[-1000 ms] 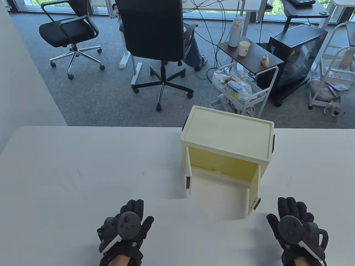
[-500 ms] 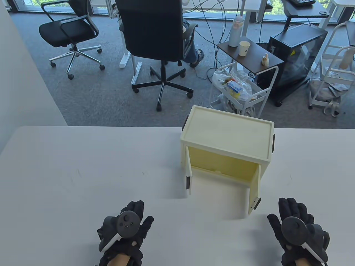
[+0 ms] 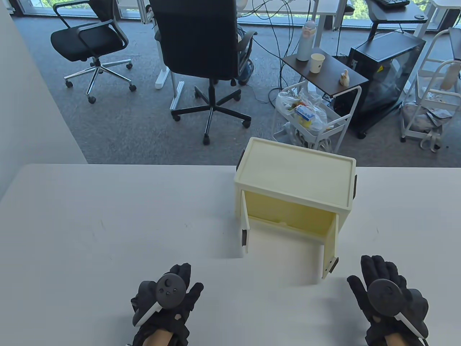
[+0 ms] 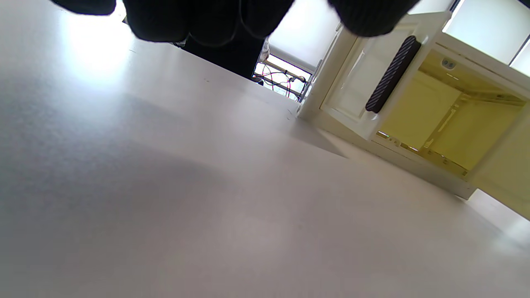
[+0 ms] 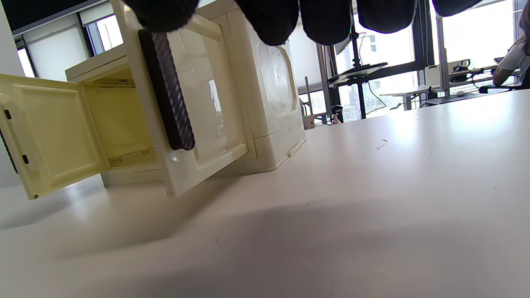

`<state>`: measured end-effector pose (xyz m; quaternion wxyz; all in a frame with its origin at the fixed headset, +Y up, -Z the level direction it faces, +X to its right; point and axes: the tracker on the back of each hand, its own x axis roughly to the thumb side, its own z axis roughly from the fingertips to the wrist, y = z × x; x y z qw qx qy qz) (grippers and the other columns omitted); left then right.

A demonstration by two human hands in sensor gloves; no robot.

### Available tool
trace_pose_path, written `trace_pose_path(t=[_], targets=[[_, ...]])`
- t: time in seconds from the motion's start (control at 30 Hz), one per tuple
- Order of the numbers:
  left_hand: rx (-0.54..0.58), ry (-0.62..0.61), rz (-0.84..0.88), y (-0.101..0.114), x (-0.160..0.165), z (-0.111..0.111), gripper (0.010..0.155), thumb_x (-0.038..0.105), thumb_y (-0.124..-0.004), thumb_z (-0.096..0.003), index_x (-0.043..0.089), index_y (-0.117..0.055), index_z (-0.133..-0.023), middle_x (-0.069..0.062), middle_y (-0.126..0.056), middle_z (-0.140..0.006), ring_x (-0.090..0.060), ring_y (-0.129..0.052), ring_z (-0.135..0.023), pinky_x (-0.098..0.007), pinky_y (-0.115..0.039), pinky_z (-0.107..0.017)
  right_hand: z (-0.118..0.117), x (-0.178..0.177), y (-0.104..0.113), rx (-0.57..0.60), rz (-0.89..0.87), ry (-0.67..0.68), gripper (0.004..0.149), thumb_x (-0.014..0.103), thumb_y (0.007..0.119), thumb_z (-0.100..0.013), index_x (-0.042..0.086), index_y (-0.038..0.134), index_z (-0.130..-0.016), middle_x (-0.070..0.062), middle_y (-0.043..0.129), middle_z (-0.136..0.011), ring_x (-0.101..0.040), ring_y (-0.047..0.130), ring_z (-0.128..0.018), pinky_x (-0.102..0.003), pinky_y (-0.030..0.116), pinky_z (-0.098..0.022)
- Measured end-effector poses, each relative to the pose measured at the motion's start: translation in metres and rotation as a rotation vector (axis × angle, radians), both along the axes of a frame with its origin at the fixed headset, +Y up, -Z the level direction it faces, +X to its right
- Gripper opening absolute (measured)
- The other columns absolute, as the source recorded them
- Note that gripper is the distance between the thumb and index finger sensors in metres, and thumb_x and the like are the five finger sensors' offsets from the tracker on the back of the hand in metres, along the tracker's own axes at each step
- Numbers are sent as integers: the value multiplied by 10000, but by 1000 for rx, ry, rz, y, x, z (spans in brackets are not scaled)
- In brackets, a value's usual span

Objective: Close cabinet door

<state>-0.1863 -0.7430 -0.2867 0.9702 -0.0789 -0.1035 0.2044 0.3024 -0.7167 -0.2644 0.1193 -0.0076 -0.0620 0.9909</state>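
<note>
A cream plastic cabinet (image 3: pixel 295 173) stands on the white table (image 3: pixel 108 223), right of centre, with both doors swung open toward me. The left door (image 3: pixel 245 225) and the right door (image 3: pixel 329 248) each carry a black handle; the handles show in the left wrist view (image 4: pixel 392 74) and the right wrist view (image 5: pixel 167 91). The yellow inside looks empty. My left hand (image 3: pixel 180 284) lies flat, fingers spread, in front of and left of the cabinet. My right hand (image 3: pixel 378 275) lies flat just right of the right door. Neither hand touches the cabinet.
Behind the table's far edge stand a black office chair (image 3: pixel 201 39), a white trolley (image 3: pixel 309 115) with bags, and a small dark side table (image 3: pixel 324 70) holding a bottle and cup. A white wall (image 3: pixel 25 108) rises at the left.
My left hand has shifted slightly forward and to the right. My right hand has barely moved. The cabinet doors stand as before.
</note>
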Motion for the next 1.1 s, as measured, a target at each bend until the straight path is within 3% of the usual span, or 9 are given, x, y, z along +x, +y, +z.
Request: trace_pose_path(t=[0.53, 0.9, 1.1], targets=[[-5, -9, 71, 6, 13, -9, 706, 464, -626, -612, 7, -492, -1133, -339, -534, -1108, -600, -661, -979, -752, -554, -650, -1, 2, 0, 6, -31, -2, 711, 479, 595, -599, -9, 489, -1105, -345, 446, -1127, -648, 454, -972, -797, 449, -644], [31, -8, 32, 34, 57, -51, 657, 430, -679, -601, 20, -562, -1101, -294, -654, -1057, -527, -794, -911, -704, -639, -630, -2, 4, 1, 16, -46, -4, 710, 480, 594, -600, -9, 491, -1104, -346, 449, -1127, -649, 456, -971, -798, 450, -643], [32, -20, 12, 32, 83, -74, 652, 422, -694, -597, 20, -573, -1095, -284, -674, -1046, -511, -816, -898, -693, -655, -623, -3, 8, 0, 14, -63, -9, 711, 479, 595, -600, -12, 492, -1104, -348, 451, -1125, -651, 454, -970, -798, 450, -643]])
